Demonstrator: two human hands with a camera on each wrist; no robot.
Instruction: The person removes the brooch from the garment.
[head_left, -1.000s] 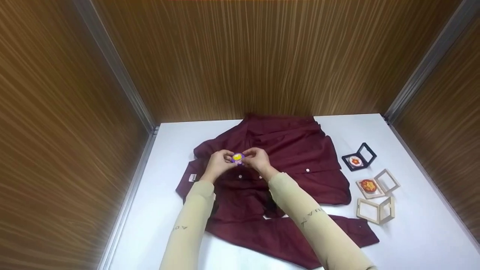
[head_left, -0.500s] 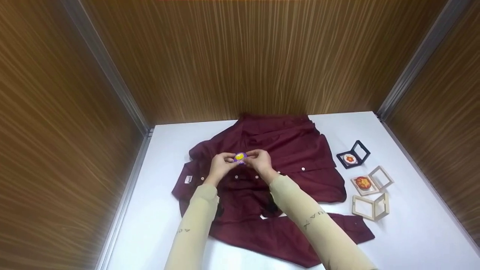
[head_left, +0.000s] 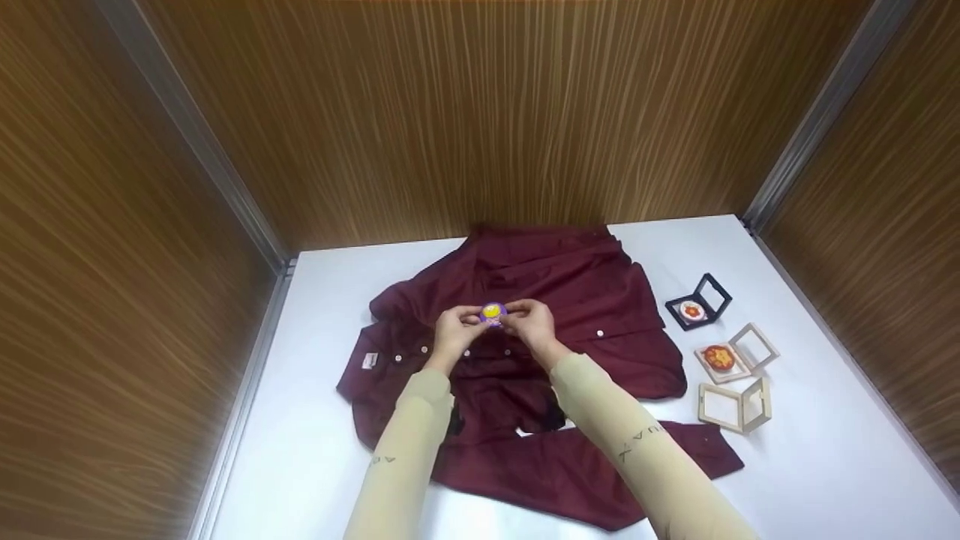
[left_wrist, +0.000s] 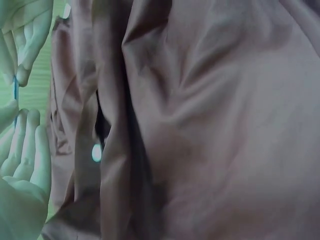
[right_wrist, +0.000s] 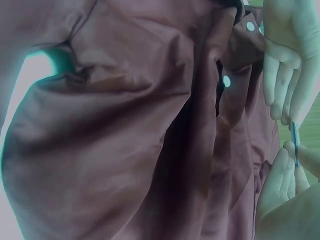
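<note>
A small, thin, round badge, purple with a yellow picture, is held up over a dark red button-front shirt. My left hand pinches its left edge between thumb and fingers, and my right hand pinches the right edge. Both wrist views catch the badge edge-on, as a thin bluish line between the fingertips. Beneath the hands the shirt lies spread out and creased, its collar to the left with a white label. White buttons run along its front.
On the right of the white table stand several small hinged display frames. A black frame holds a white badge with a red flower. A pale wooden frame holds an orange-red badge. Another wooden frame sits nearest. Wood-grain panels enclose the table.
The head view has shifted, so the shirt and frames appear slightly farther left. Both hands keep their pinch on the badge and have moved a little to the right over the shirt.
</note>
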